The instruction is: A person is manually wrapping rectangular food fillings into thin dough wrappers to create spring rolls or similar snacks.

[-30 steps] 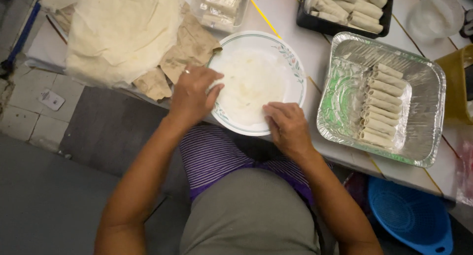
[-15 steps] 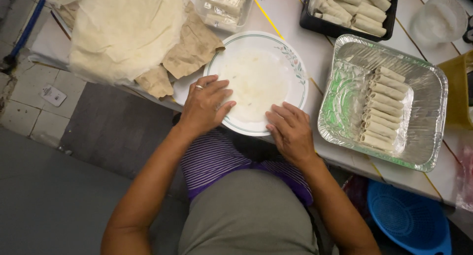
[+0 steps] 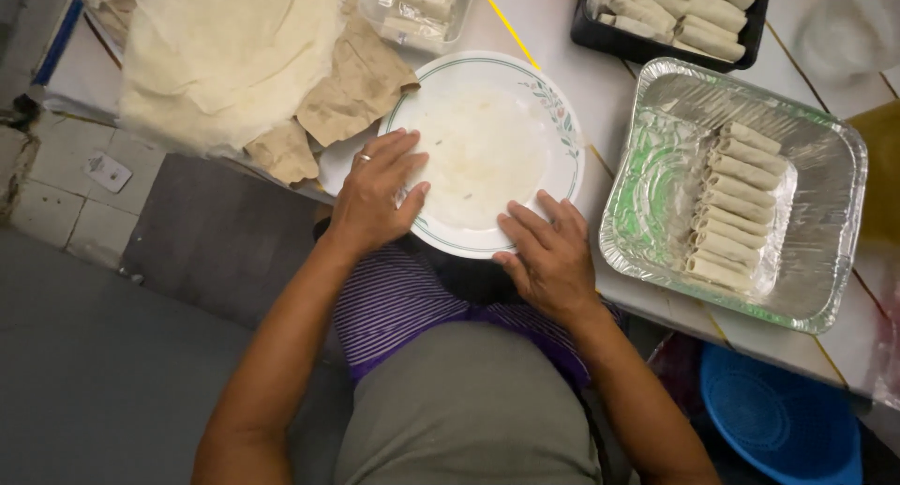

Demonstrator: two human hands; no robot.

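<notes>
A white plate with a floral rim lies at the table's near edge, smeared and holding no food. My left hand, a ring on one finger, rests flat on the plate's left rim. My right hand lies flat on its lower right rim, fingers spread. Neither hand grips anything. To the right, a foil tray holds a column of several pale rolled wraps.
A stack of thin pale wrapper sheets on brown paper lies at the left. A clear tub and a black tray of rolls sit at the back. A blue basket stands under the table, lower right.
Both hands have slid off the plate's middle toward its near rim and now lie flat there. The plate itself has stayed put.
</notes>
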